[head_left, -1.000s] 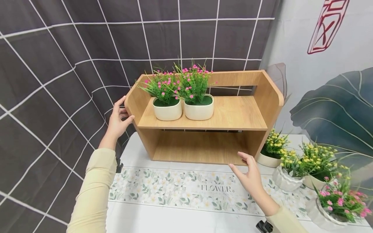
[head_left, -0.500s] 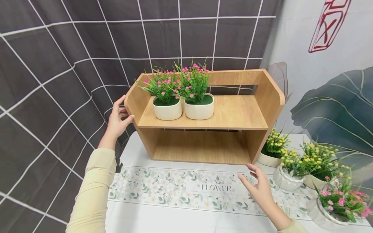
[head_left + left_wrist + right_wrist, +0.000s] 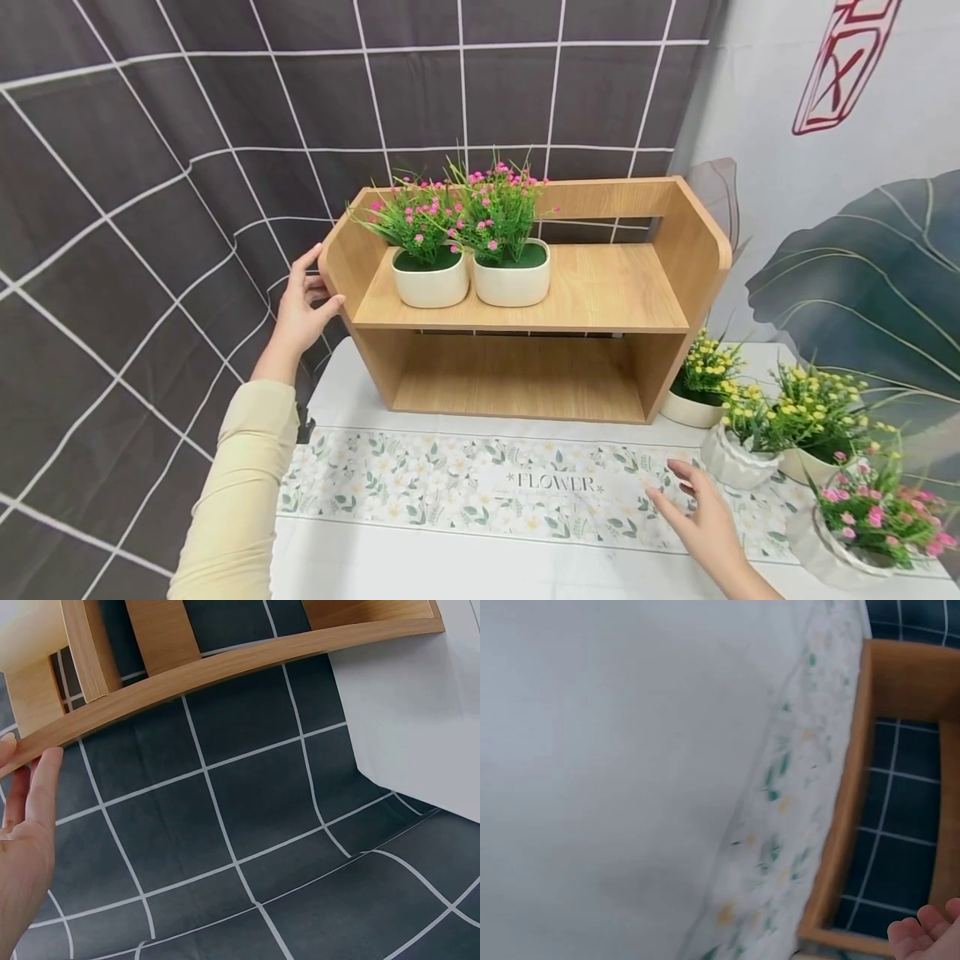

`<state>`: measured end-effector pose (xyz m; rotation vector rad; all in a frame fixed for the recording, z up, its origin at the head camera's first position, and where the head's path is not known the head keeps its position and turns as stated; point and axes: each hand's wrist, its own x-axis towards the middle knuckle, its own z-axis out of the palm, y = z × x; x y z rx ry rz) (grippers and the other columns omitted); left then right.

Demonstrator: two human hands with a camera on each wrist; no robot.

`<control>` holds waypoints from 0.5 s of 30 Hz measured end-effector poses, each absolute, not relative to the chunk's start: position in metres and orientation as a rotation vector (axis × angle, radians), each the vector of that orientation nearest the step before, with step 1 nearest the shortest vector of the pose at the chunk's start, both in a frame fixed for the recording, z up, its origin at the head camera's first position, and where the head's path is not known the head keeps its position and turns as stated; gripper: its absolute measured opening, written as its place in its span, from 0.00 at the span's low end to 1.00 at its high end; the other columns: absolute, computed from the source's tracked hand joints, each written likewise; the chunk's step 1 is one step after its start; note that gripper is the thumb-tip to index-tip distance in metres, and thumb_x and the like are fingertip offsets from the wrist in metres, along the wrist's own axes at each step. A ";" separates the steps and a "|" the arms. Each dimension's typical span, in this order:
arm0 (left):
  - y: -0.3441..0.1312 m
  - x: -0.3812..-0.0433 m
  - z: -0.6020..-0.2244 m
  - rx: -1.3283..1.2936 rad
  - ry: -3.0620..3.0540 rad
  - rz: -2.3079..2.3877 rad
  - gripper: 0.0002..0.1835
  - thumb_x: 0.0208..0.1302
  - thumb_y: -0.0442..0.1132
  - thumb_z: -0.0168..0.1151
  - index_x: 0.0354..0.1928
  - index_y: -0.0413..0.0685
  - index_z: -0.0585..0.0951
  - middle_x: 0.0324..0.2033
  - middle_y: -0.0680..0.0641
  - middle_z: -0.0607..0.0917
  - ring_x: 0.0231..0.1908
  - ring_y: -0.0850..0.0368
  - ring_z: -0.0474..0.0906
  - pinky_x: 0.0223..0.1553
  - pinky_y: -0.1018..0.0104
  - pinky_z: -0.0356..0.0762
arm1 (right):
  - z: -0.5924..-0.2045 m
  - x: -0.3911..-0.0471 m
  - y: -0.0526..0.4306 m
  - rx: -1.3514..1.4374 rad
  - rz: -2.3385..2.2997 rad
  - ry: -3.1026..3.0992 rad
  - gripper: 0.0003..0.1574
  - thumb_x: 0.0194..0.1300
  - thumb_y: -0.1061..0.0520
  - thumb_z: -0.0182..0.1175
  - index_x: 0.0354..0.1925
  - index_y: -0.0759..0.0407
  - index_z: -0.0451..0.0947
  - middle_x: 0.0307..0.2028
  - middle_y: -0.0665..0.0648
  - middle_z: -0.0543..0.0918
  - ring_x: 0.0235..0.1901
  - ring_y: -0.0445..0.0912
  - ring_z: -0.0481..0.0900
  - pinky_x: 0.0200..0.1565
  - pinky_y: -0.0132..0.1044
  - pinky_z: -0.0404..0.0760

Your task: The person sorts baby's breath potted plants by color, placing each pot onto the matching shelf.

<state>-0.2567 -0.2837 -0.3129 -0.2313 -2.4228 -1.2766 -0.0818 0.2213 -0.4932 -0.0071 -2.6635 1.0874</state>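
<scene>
A two-tier wooden shelf (image 3: 517, 375) stands on the table. My left hand (image 3: 302, 312) grips its left side panel (image 3: 202, 679); in the left wrist view the fingertips lie against the outer face and the thumb tip is at the panel's edge. On the upper tier, toward the left, two cream pots hold pink-flowered plants: a left potted plant (image 3: 431, 279) and a right potted plant (image 3: 512, 279), side by side. My right hand (image 3: 705, 521) hovers over the floral table runner, fingers loosely bent and holding nothing. Its fingertips (image 3: 911, 937) show at the lower right of the right wrist view.
Right of the shelf stand several potted plants: a yellow one (image 3: 688, 408) by the side panel, one in a white pot (image 3: 738, 458), another yellow one (image 3: 813, 458) and a pink one (image 3: 840, 550) in front. A dark gridded cloth (image 3: 525, 92) hangs behind the shelf.
My right hand has drawn back from the shelf's lower front, moving right and toward me over the runner. The left hand stays on the side panel, and the shelf and plants have not visibly moved.
</scene>
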 end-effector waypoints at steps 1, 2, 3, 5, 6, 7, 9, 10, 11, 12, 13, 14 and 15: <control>-0.284 -0.257 -0.313 -0.234 -2.423 -1.277 0.42 0.60 0.23 0.56 0.73 0.54 0.51 0.52 0.29 0.73 0.53 0.35 0.73 0.50 0.52 0.74 | -0.494 -0.080 0.225 -0.034 1.102 -2.705 0.33 0.61 0.54 0.64 0.57 0.73 0.67 0.51 0.72 0.75 0.49 0.62 0.74 0.50 0.39 0.78; -0.284 -0.257 -0.313 -0.237 -2.423 -1.277 0.42 0.60 0.23 0.56 0.73 0.54 0.51 0.52 0.28 0.73 0.53 0.35 0.73 0.51 0.52 0.74 | -0.495 -0.077 0.228 -0.069 1.111 -2.740 0.34 0.62 0.53 0.63 0.58 0.73 0.66 0.52 0.72 0.74 0.50 0.64 0.73 0.50 0.47 0.77; -0.283 -0.258 -0.313 -0.240 -2.424 -1.276 0.42 0.60 0.23 0.56 0.73 0.54 0.51 0.52 0.28 0.73 0.53 0.35 0.73 0.51 0.51 0.74 | -0.496 -0.075 0.231 -0.100 1.131 -2.771 0.35 0.64 0.52 0.62 0.59 0.74 0.64 0.53 0.74 0.72 0.51 0.65 0.73 0.51 0.53 0.75; -0.283 -0.259 -0.313 -0.244 -2.420 -1.283 0.42 0.60 0.23 0.56 0.73 0.54 0.51 0.52 0.28 0.72 0.53 0.34 0.73 0.52 0.48 0.74 | -0.499 -0.071 0.236 -0.171 1.151 -2.823 0.37 0.65 0.51 0.60 0.60 0.75 0.62 0.54 0.76 0.70 0.52 0.67 0.71 0.52 0.59 0.73; -0.283 -0.259 -0.313 -0.245 -2.418 -1.288 0.42 0.60 0.23 0.56 0.73 0.53 0.51 0.52 0.28 0.72 0.53 0.34 0.73 0.52 0.46 0.73 | -0.502 -0.069 0.239 -0.214 1.159 -2.843 0.37 0.65 0.50 0.59 0.60 0.75 0.61 0.55 0.76 0.69 0.53 0.67 0.70 0.52 0.60 0.73; -0.283 -0.259 -0.313 -0.244 -2.416 -1.291 0.42 0.60 0.23 0.56 0.73 0.53 0.51 0.52 0.28 0.72 0.53 0.34 0.73 0.52 0.45 0.73 | -0.504 -0.068 0.241 -0.264 1.170 -2.860 0.38 0.66 0.50 0.59 0.61 0.75 0.60 0.56 0.76 0.69 0.53 0.67 0.70 0.53 0.60 0.72; -0.282 -0.259 -0.314 -0.245 -2.415 -1.298 0.42 0.60 0.23 0.56 0.73 0.53 0.51 0.52 0.28 0.72 0.53 0.34 0.73 0.53 0.43 0.72 | -0.510 -0.064 0.247 -0.368 1.176 -2.864 0.38 0.65 0.50 0.60 0.61 0.75 0.61 0.56 0.77 0.68 0.54 0.67 0.69 0.53 0.59 0.73; -0.282 -0.259 -0.314 -0.247 -2.413 -1.303 0.42 0.60 0.22 0.56 0.73 0.53 0.51 0.53 0.28 0.72 0.53 0.34 0.73 0.53 0.43 0.72 | -0.513 -0.062 0.250 -0.421 1.178 -2.859 0.39 0.64 0.49 0.60 0.61 0.75 0.61 0.56 0.77 0.69 0.54 0.67 0.70 0.53 0.59 0.73; -0.282 -0.259 -0.315 -0.250 -2.414 -1.303 0.42 0.60 0.22 0.56 0.73 0.53 0.51 0.53 0.28 0.72 0.53 0.34 0.73 0.54 0.43 0.72 | -0.517 -0.060 0.253 -0.467 1.184 -2.850 0.40 0.64 0.49 0.61 0.61 0.75 0.61 0.55 0.77 0.69 0.54 0.67 0.70 0.53 0.58 0.73; -0.282 -0.259 -0.315 -0.252 -2.414 -1.303 0.42 0.60 0.22 0.56 0.73 0.53 0.51 0.52 0.28 0.72 0.53 0.34 0.73 0.54 0.43 0.71 | -0.522 -0.058 0.256 -0.521 1.193 -2.839 0.41 0.63 0.48 0.61 0.61 0.75 0.62 0.55 0.77 0.69 0.54 0.67 0.69 0.53 0.58 0.73; -0.281 -0.258 -0.315 -0.254 -2.415 -1.303 0.42 0.60 0.22 0.56 0.73 0.52 0.51 0.53 0.28 0.72 0.53 0.34 0.73 0.54 0.43 0.71 | -0.527 -0.056 0.260 -0.565 1.198 -2.830 0.41 0.62 0.48 0.61 0.61 0.76 0.62 0.55 0.77 0.69 0.54 0.67 0.69 0.53 0.58 0.73; -0.281 -0.258 -0.315 -0.257 -2.413 -1.304 0.42 0.60 0.22 0.56 0.73 0.52 0.51 0.52 0.28 0.72 0.53 0.34 0.73 0.55 0.43 0.71 | -0.532 -0.054 0.265 -0.596 1.196 -2.821 0.43 0.62 0.46 0.62 0.61 0.76 0.62 0.55 0.78 0.69 0.53 0.68 0.69 0.52 0.57 0.74; -0.281 -0.257 -0.316 -0.259 -2.409 -1.305 0.42 0.60 0.22 0.56 0.73 0.52 0.51 0.52 0.28 0.72 0.53 0.34 0.73 0.55 0.43 0.71 | -0.538 -0.052 0.269 -0.627 1.174 -2.821 0.44 0.62 0.44 0.61 0.61 0.76 0.62 0.55 0.77 0.69 0.53 0.68 0.69 0.50 0.50 0.77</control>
